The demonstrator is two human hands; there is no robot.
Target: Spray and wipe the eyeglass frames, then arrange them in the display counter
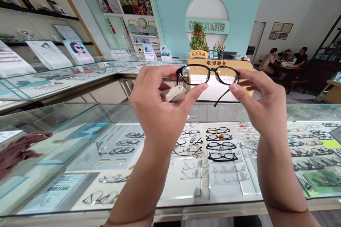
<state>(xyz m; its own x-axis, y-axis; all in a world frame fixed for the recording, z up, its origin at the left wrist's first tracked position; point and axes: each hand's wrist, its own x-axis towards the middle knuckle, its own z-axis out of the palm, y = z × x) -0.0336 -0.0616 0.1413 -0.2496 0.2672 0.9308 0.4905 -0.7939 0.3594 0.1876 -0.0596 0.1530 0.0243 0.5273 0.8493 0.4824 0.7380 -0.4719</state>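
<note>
Two hands, L hand [160, 103] & R hand [269, 103], pinch opp. ends of the black glasses [213, 69], held up above the display case [186, 208], front approx. level. L fingers close on the L end, thumb at the lower rim; R thumb & index grip the R end nr. the hinge. The L palm also holds a crumpled whitish cloth [174, 94], prob. soft & easily squashed. One temple [221, 98] slants down, free, below the R lens. Handling (judged): glasses v. light, rims stiff w/ slight flex, glossy surface poss. slippery; hinges & temples the weak pts. Best hold: outer rim corners or bridge, w/ fingertips off the lenses & no twist b/w hands. Below, under glass, black frames [222, 146] lie in a column b/w the forearms, w/ more eyewear L & R. Far L: brown fabric [21, 149], rumpled. Beyond the glasses: service counter [247, 65] w/ a leafy plant [198, 42] on top; round wall sign [207, 5] behind. Background R: two people, one in light clothing [268, 62], one in dark [301, 58], at a table.
</note>
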